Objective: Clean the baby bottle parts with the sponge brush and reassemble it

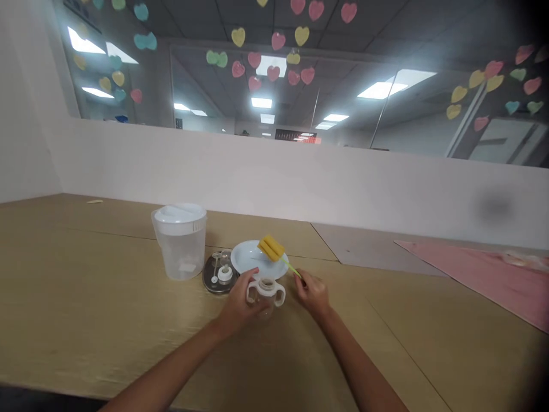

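Bottle (266, 295): clear, with a white two-handled collar at its neck; upright or nearly so, mouth uncovered and facing up, in front of the bowl's near rim; whether its base touches the tabletop is hard to tell.
Left hand (240, 298): gripping the bottle from its left side, thumb up by the collar.
Right hand (314, 293): fingers closed around the end of the brush handle, just right of the bottle.
Sponge brush (271, 248): yellow ribbed head on a thin green handle, slanting up and left from the right hand; the head shows over the bowl's right half, contact unclear.
Bowl (246, 254): white, shallow, on the tabletop behind the bottle.
Dark tray (207, 274): just left of the bowl, carrying a white ring-shaped cap (225, 274) and small clear parts.
Pitcher (183, 252): translucent with a white lid, upright, left of the tray.
Tabletop (107, 320): tan, with visible seams; a greyish section lies farther back on the right.
Pink cloth (484, 280): spread at far right.
Backdrop: a white wall (257, 177) below a window dotted with heart-shaped stickers (278, 40).
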`<act>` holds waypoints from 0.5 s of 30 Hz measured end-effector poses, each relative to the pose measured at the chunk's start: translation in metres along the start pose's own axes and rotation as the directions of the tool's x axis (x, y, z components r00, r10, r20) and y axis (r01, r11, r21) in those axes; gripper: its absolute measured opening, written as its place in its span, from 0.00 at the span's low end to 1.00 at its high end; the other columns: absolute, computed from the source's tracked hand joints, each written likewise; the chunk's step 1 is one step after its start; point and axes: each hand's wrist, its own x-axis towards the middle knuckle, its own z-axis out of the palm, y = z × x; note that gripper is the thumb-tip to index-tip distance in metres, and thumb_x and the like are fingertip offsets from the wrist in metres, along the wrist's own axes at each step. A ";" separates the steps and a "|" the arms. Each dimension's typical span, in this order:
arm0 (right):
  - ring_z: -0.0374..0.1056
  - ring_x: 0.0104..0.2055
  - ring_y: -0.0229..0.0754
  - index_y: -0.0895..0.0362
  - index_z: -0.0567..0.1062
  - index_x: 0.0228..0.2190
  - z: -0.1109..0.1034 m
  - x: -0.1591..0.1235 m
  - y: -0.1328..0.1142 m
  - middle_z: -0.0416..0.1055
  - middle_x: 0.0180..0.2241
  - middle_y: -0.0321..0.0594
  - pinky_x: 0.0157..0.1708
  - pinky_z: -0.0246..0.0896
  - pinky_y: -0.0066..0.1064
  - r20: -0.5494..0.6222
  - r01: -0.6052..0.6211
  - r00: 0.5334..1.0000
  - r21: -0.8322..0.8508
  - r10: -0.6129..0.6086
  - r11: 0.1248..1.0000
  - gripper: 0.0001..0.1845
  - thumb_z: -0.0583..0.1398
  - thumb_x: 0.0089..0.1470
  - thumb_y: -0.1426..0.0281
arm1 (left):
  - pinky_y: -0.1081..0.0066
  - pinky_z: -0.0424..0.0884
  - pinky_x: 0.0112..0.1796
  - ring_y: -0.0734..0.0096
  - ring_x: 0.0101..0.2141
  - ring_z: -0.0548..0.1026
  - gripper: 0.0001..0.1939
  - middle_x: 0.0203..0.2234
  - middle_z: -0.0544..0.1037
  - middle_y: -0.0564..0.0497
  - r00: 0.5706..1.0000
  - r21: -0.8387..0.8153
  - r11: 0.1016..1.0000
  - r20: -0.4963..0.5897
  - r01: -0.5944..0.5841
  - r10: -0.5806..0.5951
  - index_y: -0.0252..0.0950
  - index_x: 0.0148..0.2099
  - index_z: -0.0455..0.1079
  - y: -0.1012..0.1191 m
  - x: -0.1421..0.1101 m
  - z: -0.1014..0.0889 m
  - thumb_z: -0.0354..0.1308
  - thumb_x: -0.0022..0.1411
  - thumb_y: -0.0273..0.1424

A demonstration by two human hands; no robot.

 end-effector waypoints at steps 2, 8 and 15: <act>0.66 0.20 0.32 0.61 0.75 0.33 -0.001 0.000 0.002 0.74 0.23 0.40 0.24 0.58 0.24 0.014 0.004 1.000 -0.002 -0.004 1.000 0.12 0.52 0.58 0.71 | 0.61 0.66 0.49 0.61 0.48 0.69 0.39 0.53 0.66 0.41 1.000 -0.028 0.999 0.011 0.023 -0.023 0.36 0.59 0.54 0.000 0.000 -0.004 0.63 0.49 0.42; 0.67 0.22 0.33 0.61 0.74 0.34 -0.007 0.004 0.000 0.74 0.24 0.39 0.26 0.57 0.24 0.014 0.050 0.999 0.019 -0.050 0.999 0.10 0.53 0.58 0.72 | 0.64 0.65 0.50 0.62 0.48 0.70 0.38 0.49 0.70 0.42 0.998 -0.055 0.997 0.036 0.062 -0.060 0.34 0.58 0.57 0.000 0.000 -0.004 0.65 0.46 0.38; 0.66 0.20 0.32 0.61 0.74 0.32 -0.016 0.007 -0.006 0.73 0.22 0.38 0.24 0.57 0.24 -0.011 -0.001 1.000 0.053 0.001 0.999 0.10 0.53 0.57 0.72 | 0.66 0.68 0.43 0.63 0.42 0.72 0.27 0.42 0.73 0.47 0.981 -0.087 0.985 0.144 0.146 -0.133 0.35 0.46 0.69 0.011 0.004 -0.011 0.67 0.42 0.36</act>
